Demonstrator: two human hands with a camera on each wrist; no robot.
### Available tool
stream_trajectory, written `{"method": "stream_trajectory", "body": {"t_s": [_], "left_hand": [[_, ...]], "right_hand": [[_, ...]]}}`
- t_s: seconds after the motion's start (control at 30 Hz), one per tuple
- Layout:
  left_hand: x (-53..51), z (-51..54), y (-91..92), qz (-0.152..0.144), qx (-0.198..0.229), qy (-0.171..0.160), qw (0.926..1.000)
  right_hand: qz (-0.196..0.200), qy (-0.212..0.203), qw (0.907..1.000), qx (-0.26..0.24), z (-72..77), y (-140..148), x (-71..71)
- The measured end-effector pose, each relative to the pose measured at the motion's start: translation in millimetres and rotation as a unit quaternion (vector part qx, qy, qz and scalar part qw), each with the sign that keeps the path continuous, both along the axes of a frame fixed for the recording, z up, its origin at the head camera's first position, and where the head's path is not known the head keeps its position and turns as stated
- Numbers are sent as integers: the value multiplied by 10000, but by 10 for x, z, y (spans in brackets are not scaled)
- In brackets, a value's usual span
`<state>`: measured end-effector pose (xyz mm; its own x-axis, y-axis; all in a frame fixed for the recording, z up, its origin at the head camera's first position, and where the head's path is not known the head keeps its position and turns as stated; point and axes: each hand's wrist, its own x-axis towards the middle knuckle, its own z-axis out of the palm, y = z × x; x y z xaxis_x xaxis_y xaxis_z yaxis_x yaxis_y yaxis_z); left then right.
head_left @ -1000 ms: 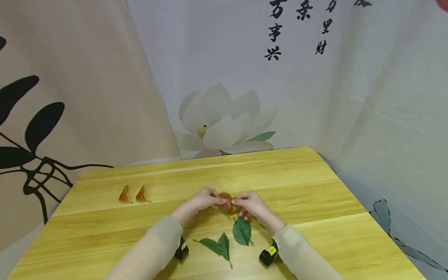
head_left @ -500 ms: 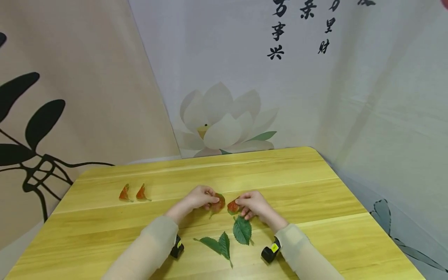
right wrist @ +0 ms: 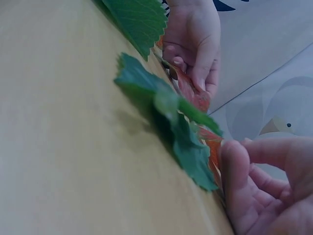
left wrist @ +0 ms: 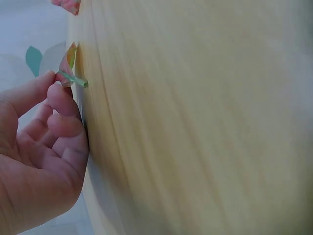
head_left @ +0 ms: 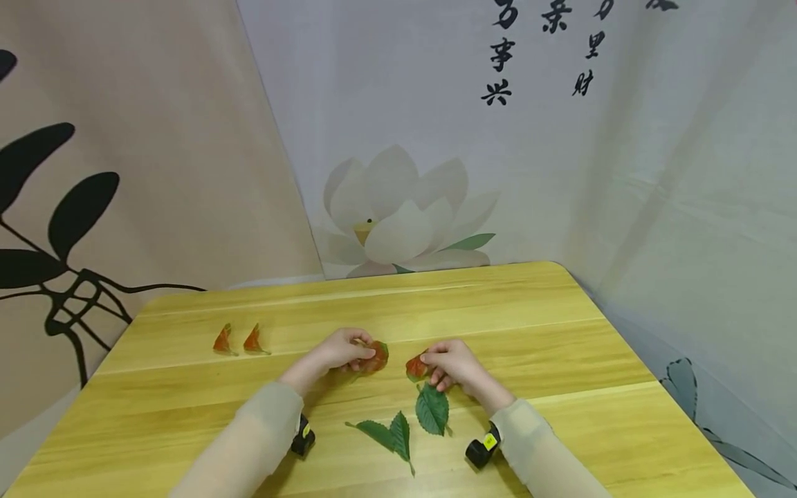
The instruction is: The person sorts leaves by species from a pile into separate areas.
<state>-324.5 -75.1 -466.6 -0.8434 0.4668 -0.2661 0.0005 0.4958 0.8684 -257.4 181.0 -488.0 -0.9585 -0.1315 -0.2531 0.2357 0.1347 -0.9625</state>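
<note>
Left hand point(head_left: 349, 348): grip narrowed to fingertip pinch on red leaf point(head_left: 377, 360). Right hand point(head_left: 454, 364): grip likewise pinching second red leaf point(head_left: 414, 368), near green leaf point(head_left: 432, 409). Both over worktop point(head_left: 529, 304). Judged step: handling leaves apart; next move calls for light, steady pinch.

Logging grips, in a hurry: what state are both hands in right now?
Left hand: closed, holding a red leaf.
Right hand: closed, holding another red leaf.

Pale beige sleeves point(head_left: 252, 432), black wrist cameras point(head_left: 478, 454), yellow labels point(head_left: 490, 440)
</note>
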Motion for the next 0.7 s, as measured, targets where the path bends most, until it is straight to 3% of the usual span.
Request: {"method": "stream_trajectory", "body": {"t_s": [0.33, 0.7], "left_hand": [[-44, 51, -245, 3, 348, -144, 9993], [-95, 270, -484, 128, 667, -144, 9976]], "right_hand": [[24, 56, 10000, -53, 4, -2, 13], [8, 52, 10000, -52, 3, -14, 10]]}}
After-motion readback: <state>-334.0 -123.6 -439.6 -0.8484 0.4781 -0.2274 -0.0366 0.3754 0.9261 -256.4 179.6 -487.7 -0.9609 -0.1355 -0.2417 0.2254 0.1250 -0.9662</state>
